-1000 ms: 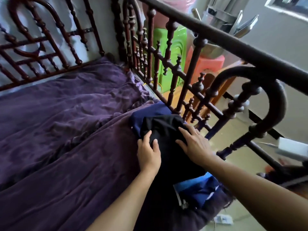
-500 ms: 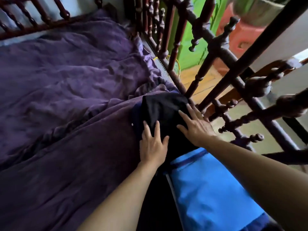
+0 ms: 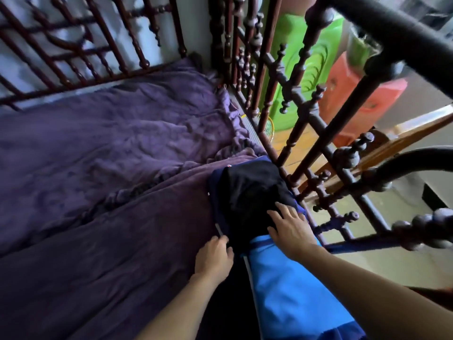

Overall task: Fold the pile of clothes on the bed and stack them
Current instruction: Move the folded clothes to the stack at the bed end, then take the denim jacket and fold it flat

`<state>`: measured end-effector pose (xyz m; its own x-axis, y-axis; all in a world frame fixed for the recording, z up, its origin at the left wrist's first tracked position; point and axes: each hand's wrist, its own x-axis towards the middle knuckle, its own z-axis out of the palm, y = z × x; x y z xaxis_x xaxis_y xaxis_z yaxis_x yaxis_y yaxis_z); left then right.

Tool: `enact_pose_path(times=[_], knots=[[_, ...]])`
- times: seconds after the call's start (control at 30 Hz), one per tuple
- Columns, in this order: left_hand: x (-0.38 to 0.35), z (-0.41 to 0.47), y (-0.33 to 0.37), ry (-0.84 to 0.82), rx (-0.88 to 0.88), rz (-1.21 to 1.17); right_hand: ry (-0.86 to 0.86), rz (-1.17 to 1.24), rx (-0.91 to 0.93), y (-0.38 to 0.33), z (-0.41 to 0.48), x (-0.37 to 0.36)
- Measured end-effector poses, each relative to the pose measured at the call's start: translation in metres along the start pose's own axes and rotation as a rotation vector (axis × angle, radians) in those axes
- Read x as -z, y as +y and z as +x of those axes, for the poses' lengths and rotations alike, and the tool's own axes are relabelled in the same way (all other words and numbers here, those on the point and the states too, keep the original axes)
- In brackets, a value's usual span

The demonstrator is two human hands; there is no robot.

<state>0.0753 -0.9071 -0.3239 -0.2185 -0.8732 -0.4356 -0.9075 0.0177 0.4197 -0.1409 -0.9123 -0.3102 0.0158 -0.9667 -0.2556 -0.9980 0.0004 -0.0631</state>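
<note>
Against the bed rail [image 3: 392, 30] on the person's right, a folded black garment [image 3: 252, 190] is sitting on a navy garment [image 3: 215, 190], the 2 making a small stack on the purple bedspread [image 3: 98, 168]. The right hand [image 3: 291, 229] is lying flat on the near end of the black garment, its fingers [image 3: 285, 212] straight and spread, pressing and gripping nothing. The left hand [image 3: 214, 256] is resting at the stack's near-left corner with its fingers curling inward. Whether they are pinching the fabric edge or only touching it, I cannot tell. A bright blue garment [image 3: 289, 278] is lying nearer the person, its far end meeting the black one beneath the right wrist.

The main risk is likely coming from that rail. The stack is sitting just beside open gaps between the spindles, so any smoothing push to the right could be sending cloth through them toward the floor. The black garment is also lying askew over the navy 1, on a wrinkled bedspread, so releasing the pressure may be letting its fold slide or spring open. Pulling the blue garment could be dragging the stack with it.
</note>
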Motion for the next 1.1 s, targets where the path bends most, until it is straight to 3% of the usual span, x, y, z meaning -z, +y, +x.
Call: enact_pose_path(times=[0.2, 0.33, 0.67, 0.87, 1.1], knots=[[0.003, -0.131, -0.042, 0.136, 0.200, -0.064, 0.015, 0.129, 0.286, -0.058, -0.060, 0.009], [0.009, -0.232, -0.077, 0.267, 0.377, -0.086, 0.004, 0.092, 0.487, -0.113, -0.100, 0.024], [0.049, -0.462, -0.176, 0.602, 0.778, -0.173, 0.060, -0.046, 0.984, -0.314, -0.188, 0.079], [0.053, -0.585, -0.255, 0.649, 0.936, -0.190, 0.072, -0.039, 1.166, -0.456, -0.258, 0.070], [0.069, -0.712, -0.371, 0.633, 1.008, -0.199, 0.046, 0.031, 1.217, -0.622, -0.333, 0.039]])
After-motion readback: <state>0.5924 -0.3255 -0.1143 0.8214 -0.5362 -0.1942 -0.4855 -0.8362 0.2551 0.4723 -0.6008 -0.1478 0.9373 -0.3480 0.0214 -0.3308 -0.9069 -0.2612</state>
